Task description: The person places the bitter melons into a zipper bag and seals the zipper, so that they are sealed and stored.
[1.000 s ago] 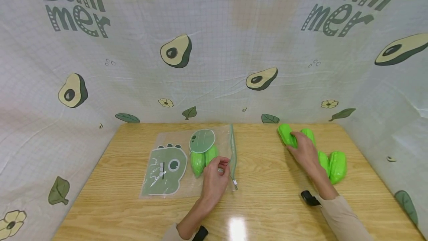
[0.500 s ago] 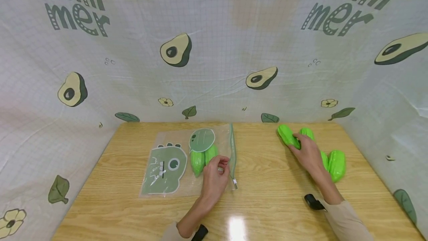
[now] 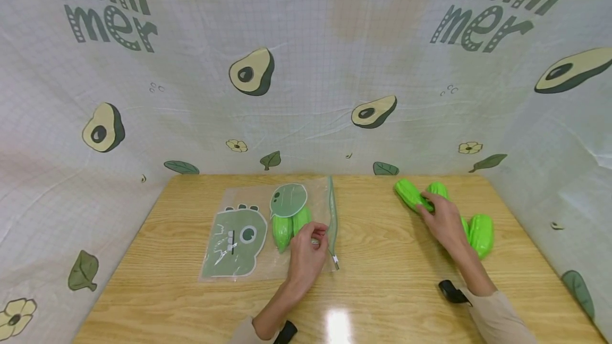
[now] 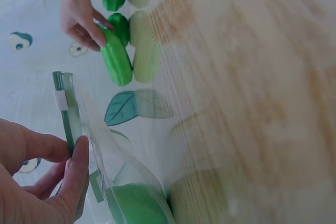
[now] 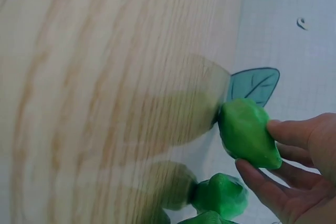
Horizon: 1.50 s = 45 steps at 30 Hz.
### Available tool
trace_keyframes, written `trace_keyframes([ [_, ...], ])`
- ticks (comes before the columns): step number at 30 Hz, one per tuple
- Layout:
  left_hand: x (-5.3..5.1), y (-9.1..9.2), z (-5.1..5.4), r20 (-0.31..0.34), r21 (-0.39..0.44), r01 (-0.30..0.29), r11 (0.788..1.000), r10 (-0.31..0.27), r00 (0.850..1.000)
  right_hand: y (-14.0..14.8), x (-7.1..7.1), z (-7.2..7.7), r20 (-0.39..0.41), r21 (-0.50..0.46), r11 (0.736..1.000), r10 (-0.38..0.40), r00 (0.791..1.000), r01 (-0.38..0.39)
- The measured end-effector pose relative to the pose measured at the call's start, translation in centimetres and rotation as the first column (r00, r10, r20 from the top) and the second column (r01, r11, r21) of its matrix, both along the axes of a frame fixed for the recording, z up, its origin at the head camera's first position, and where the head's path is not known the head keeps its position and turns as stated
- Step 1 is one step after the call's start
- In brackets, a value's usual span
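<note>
A clear zip bag with a green dinosaur print [image 3: 234, 243] lies on the left part of the table, two green vegetable-like pieces [image 3: 283, 231] inside it. My left hand [image 3: 308, 259] pinches the bag's upper layer near its zip edge; in the left wrist view the thumb and finger of this hand [image 4: 50, 174] hold the green zip strip [image 4: 67, 124], whose white slider sits above them. At the back right, my right hand [image 3: 444, 222] grips one end of a green piece [image 3: 407, 193]. The right wrist view shows fingers and thumb around that piece [image 5: 247, 132].
More green pieces lie beside the right hand: one behind it [image 3: 438, 190], one at the right [image 3: 482, 235] and one partly hidden by the arm. A printed cloth [image 3: 306, 68] hangs behind the wooden table [image 3: 373, 280].
My right hand has shifted slightly right and towards the near side, and the gripped piece has turned to lie more slantwise. My left hand and the bag have stayed in place.
</note>
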<state>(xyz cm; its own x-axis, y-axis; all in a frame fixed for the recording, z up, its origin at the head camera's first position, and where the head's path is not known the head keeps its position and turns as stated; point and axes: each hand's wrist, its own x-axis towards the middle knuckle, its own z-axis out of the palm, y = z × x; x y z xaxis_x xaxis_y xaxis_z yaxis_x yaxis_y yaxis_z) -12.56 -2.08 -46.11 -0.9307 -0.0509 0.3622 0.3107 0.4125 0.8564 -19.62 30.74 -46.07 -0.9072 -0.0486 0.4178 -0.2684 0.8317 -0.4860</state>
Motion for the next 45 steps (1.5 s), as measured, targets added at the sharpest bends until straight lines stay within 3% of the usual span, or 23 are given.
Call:
trace_keyframes([
  [11, 0.0, -0.1, 0.2, 0.005, 0.005, 0.001, 1.000, -0.001, 1.000, 0.2, -0.1, -0.4, -0.063, -0.030, 0.999, 0.031, 0.998, -0.033],
  [21, 0.0, 0.0, 0.1, 0.014, 0.013, 0.002, 1.000, -0.003, 1.000, 0.3, 0.4, -0.3, 0.042, -0.114, 0.993, 0.010, 0.999, -0.005],
  [28, 0.0, 0.0, 0.1, 0.017, 0.016, -0.002, 1.000, 0.002, 1.000, 0.4, 0.4, -0.4, 0.145, -0.136, 0.989, -0.032, 0.989, 0.052],
  [45, -0.1, -0.1, 0.3, 0.016, 0.025, -0.005, 1.000, 0.005, 1.000, -0.2, -0.2, -1.1, 0.100, -0.097, 0.995, 0.003, 0.995, 0.006],
])
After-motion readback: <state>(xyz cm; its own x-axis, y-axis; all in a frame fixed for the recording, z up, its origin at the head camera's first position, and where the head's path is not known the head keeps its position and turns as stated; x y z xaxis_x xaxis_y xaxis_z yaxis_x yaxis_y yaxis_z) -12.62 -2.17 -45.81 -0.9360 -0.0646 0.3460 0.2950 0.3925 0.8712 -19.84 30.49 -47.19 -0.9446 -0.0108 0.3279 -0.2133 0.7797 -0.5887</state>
